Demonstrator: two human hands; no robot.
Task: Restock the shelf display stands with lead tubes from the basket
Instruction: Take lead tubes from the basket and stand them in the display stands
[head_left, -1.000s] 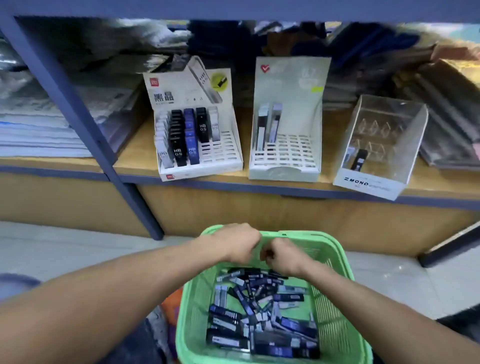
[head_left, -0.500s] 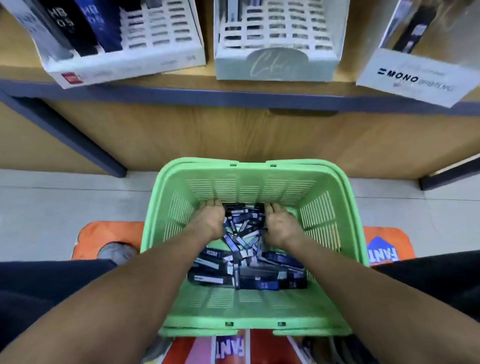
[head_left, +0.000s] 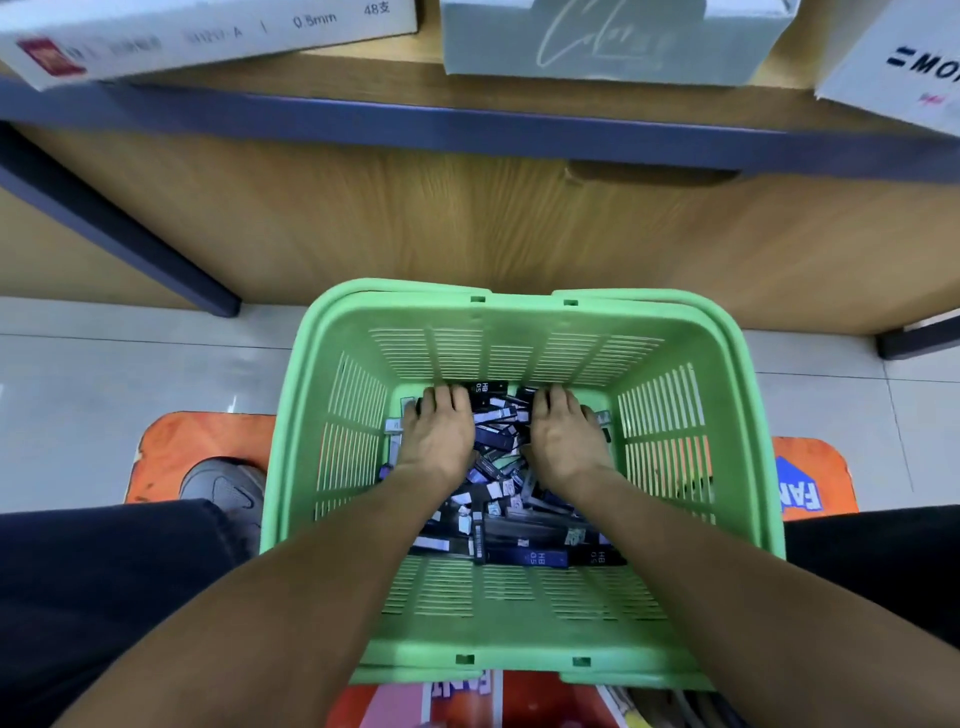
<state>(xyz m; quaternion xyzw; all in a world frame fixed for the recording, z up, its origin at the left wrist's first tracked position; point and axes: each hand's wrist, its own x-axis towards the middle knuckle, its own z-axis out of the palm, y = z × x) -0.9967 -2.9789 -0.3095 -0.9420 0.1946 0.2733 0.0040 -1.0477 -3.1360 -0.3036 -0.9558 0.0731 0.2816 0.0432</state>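
In the green slatted plastic basket (head_left: 519, 613), dark blue and black lead tubes (head_left: 519, 551) are lying jumbled. The left hand (head_left: 436, 436) and right hand (head_left: 566, 441) are pressing on them; whether the fingers are gripping, I cannot tell.

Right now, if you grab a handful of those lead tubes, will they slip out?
Probably some will. The tubes look small, smooth and loosely heaped in the basket, so they would likely slide past each other. They look stiff and light, so squeezing should not bend them.

a stationery shop: printed display stands (head_left: 208, 36) line a wooden shelf (head_left: 467, 98) above a green basket (head_left: 519, 639) of lead tubes (head_left: 519, 556).
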